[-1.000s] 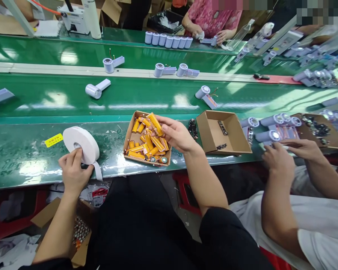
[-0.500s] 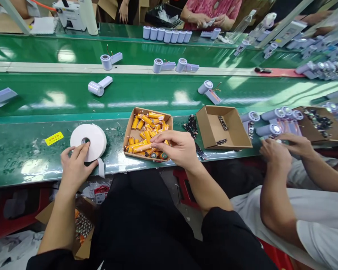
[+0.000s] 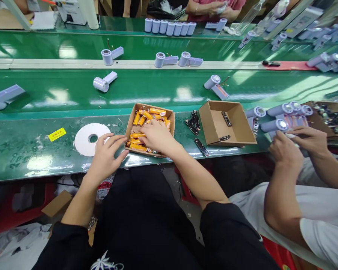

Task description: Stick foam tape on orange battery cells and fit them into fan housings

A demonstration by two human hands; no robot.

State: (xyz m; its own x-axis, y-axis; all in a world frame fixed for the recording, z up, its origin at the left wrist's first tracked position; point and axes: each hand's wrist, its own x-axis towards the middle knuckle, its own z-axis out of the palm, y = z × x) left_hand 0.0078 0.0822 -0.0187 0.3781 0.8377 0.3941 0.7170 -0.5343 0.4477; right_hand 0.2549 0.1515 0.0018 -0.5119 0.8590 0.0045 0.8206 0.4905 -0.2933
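Note:
A small cardboard box [image 3: 173, 129] of orange battery cells [image 3: 137, 146] stands at the bench edge before me. My right hand [image 3: 157, 138] reaches into it from the right, fingers apart and touching the cells; the fingertips are partly hidden. At the box's left wall, my left hand [image 3: 105, 157] is open, fingers spread, with its fingertips at the cardboard. Left of that hand lies a white tape roll [image 3: 83, 140], flat on the bench, its right edge partly covered by the hand.
Black circuit strips [image 3: 195, 122] lie right of the cells, beside another cardboard box [image 3: 214, 140] with strips inside. A yellow label [image 3: 57, 134] is stuck at left. Lilac fan-like units [image 3: 101, 84] lie on the green conveyor [image 3: 157, 88]. A co-worker's hands [image 3: 287, 150] work at right.
My left hand has left the tape roll and moved right to the battery box. My right hand has gone from above the box down among the cells. The roll now lies flat.

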